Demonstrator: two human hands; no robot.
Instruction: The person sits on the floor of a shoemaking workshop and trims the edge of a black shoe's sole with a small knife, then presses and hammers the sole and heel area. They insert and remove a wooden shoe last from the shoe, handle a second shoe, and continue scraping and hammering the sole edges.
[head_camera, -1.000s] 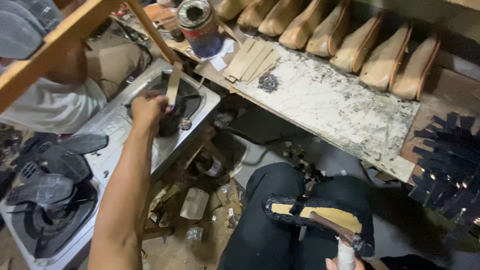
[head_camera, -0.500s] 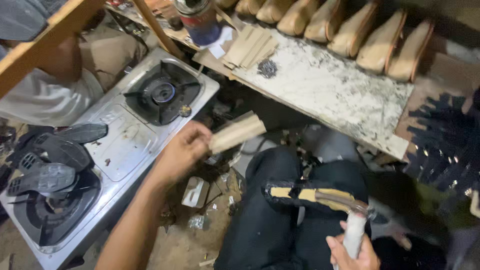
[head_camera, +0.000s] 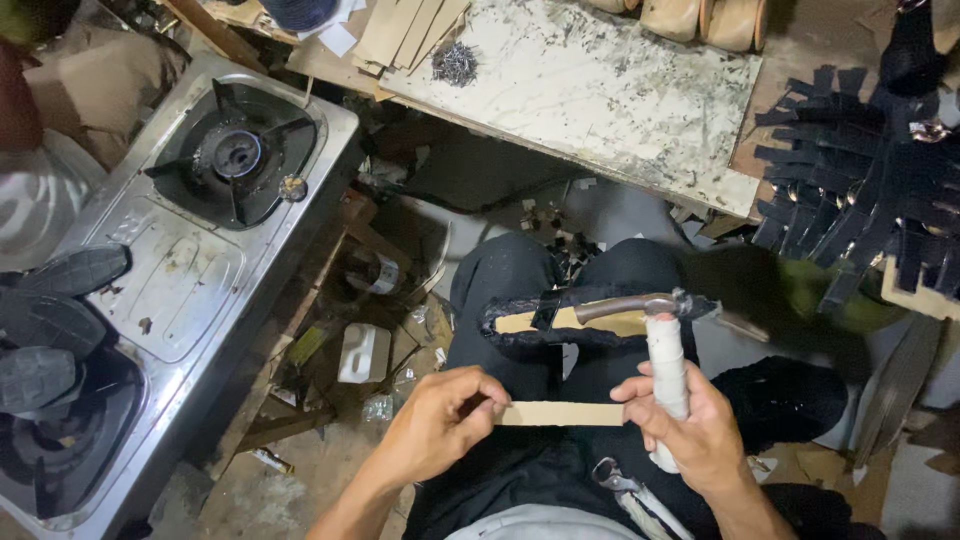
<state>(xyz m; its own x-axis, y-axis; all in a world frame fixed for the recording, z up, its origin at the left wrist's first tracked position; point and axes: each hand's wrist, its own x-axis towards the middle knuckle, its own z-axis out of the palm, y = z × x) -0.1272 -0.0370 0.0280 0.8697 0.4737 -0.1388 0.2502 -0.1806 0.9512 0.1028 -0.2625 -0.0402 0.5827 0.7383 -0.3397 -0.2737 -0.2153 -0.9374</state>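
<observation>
My left hand (head_camera: 435, 425) pinches one end of a thin tan strip (head_camera: 560, 413) held level over my lap. My right hand (head_camera: 695, 430) grips the white taped handle of a hammer (head_camera: 665, 350) and its fingertips touch the strip's other end. The hammer's curved metal head points left, just above a shoe sole with a black edge and tan insole (head_camera: 560, 325) that rests on my knees in black trousers.
A two-burner steel gas stove (head_camera: 190, 270) stands at left, black soles (head_camera: 60, 310) lying on it. A stained worktop (head_camera: 600, 90) holds tan strips, a pile of nails (head_camera: 455, 62) and wooden lasts. Black strap pieces (head_camera: 870, 200) lie at right. Scraps litter the floor.
My left hand drew back from the stove burner carrying the tan strip and brought it down over my lap. My right hand with the hammer rose to meet it.
</observation>
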